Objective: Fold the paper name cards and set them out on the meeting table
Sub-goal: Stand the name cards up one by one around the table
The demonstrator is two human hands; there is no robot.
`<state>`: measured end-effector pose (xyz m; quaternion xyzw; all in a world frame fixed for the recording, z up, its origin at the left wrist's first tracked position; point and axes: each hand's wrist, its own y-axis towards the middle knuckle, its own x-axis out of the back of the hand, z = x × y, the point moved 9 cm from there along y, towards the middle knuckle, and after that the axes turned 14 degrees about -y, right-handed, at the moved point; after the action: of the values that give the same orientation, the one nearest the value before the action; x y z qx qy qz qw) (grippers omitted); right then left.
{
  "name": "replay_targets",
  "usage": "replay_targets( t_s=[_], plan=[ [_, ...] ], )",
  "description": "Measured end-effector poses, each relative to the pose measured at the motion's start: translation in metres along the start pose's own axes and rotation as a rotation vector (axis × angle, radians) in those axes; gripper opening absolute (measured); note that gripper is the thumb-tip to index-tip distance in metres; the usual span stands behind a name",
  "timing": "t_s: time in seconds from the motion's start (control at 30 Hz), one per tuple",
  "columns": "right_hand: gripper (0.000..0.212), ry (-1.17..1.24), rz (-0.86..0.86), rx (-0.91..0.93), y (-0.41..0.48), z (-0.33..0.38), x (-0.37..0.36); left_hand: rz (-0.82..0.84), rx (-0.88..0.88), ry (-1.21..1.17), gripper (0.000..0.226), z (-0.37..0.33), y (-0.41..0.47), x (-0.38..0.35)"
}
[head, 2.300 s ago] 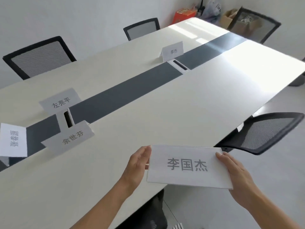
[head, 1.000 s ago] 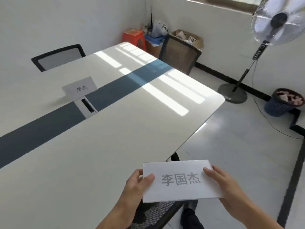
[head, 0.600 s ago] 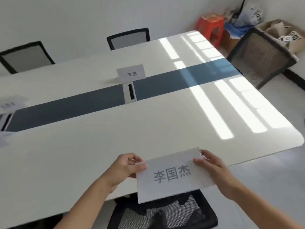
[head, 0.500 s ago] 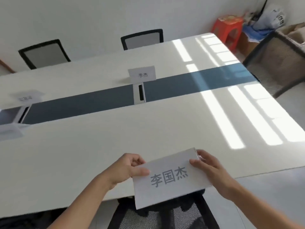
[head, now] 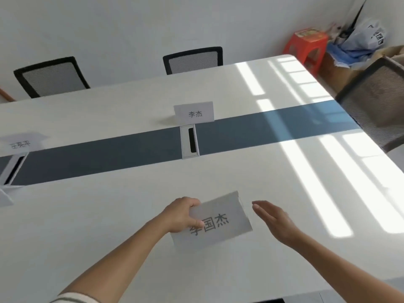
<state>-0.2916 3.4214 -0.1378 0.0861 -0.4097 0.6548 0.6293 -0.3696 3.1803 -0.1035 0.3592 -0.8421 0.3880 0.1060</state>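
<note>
A folded white name card (head: 220, 221) with three printed characters sits low over the near side of the white meeting table (head: 109, 215). My left hand (head: 182, 215) pinches its left edge, thumb on the printed face. My right hand (head: 273, 219) hovers just right of the card with straight fingers, apart from it. Another folded name card (head: 194, 112) stands beyond the grey centre strip. A third name card (head: 20, 142) stands at the far left.
A grey strip (head: 109, 154) runs along the table's middle, with a cable box (head: 189, 142) set in it and another box (head: 11, 169) at the left. Mesh chairs (head: 192, 60) (head: 51, 76) (head: 376, 99) line the far side and right end. A red stool (head: 306, 47) and bags fill the corner.
The card has moved forward from beyond the table's edge to over the tabletop. My right hand has let go of it and opened; my left hand keeps its hold.
</note>
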Motion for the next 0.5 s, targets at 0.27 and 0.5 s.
replay_targets(
  t_s=[0.27, 0.5],
  plan=[
    [0.083, -0.826, 0.068, -0.215, 0.042, -0.092, -0.057, -0.363, -0.131, 0.363, 0.031, -0.007, 0.116, 0.077],
    [0.091, -0.908, -0.010, -0.186, 0.042, -0.103, -0.069, -0.410, -0.178, 0.480, 0.037, 0.008, 0.185, 0.087]
  ],
)
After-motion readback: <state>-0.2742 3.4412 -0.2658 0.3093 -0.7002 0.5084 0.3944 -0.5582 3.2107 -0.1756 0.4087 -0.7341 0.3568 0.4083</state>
